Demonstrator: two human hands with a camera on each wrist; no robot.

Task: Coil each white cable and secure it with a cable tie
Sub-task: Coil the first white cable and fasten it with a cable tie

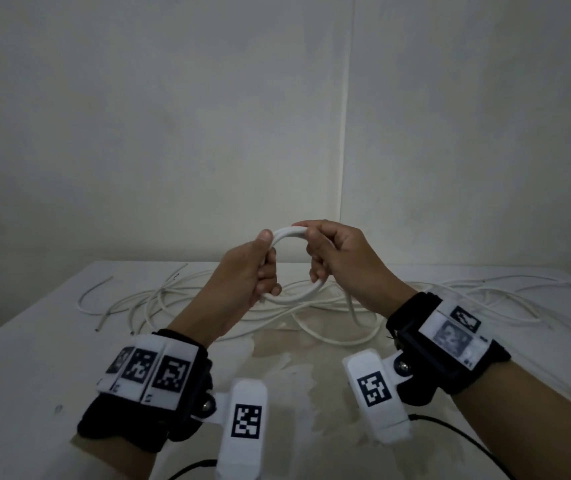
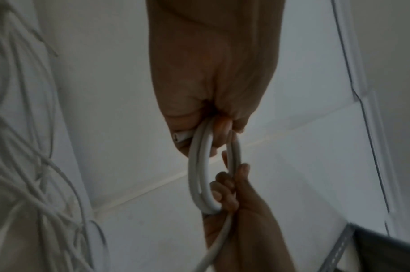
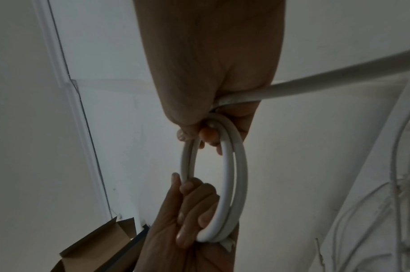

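A thick white cable (image 1: 289, 233) is wound into a small coil of two or three loops, held up above the table (image 1: 35, 358). My left hand (image 1: 260, 268) grips the coil's left side, thumb on top and fingers curled through the ring. My right hand (image 1: 325, 258) grips the right side. The cable's loose tail (image 1: 351, 306) drops from my right hand to a loop lying on the table. In the left wrist view the coil (image 2: 199, 174) hangs between the left hand (image 2: 211, 92) and the right hand (image 2: 234, 202), and a cut cable end (image 2: 178, 137) shows. The right wrist view shows the coil (image 3: 225, 174). No cable tie is visible.
A tangle of thin white cables (image 1: 173, 299) spreads over the table behind the hands and out to the right (image 1: 502, 296). A white wall stands just beyond. An open cardboard box (image 3: 94, 248) shows low in the right wrist view. Black wires trail from the wrist cameras.
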